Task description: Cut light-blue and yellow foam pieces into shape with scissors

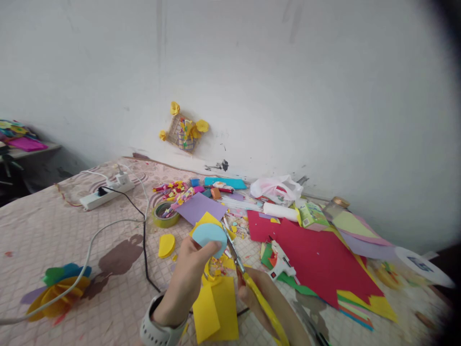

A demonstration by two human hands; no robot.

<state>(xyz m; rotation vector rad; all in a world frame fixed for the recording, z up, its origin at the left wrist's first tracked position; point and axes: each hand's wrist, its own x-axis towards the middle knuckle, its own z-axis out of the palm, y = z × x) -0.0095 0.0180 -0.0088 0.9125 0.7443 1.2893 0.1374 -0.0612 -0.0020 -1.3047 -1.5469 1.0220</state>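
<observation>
A rounded light-blue paper piece (208, 236) is pinched between the thumb and fingers of my left hand (190, 264), which wears a white watch. My right hand (257, 288) is closed round scissors (248, 278) with long yellow handles. The metal blades point up and left, beside the blue piece's right edge. Behind the blue piece shows a yellow sheet (207, 218). More yellow sheets (218, 312) lie on the table below, between my hands. A yellow half-round cutout (166, 245) rests left of my left hand.
A white glue gun (283, 262) lies right of the scissors on red sheets (317, 250). Yellow tape (165, 214), a power strip (108, 194) with trailing cables and paper petals (59, 295) are at the left. A jar (336, 206) stands at the back right.
</observation>
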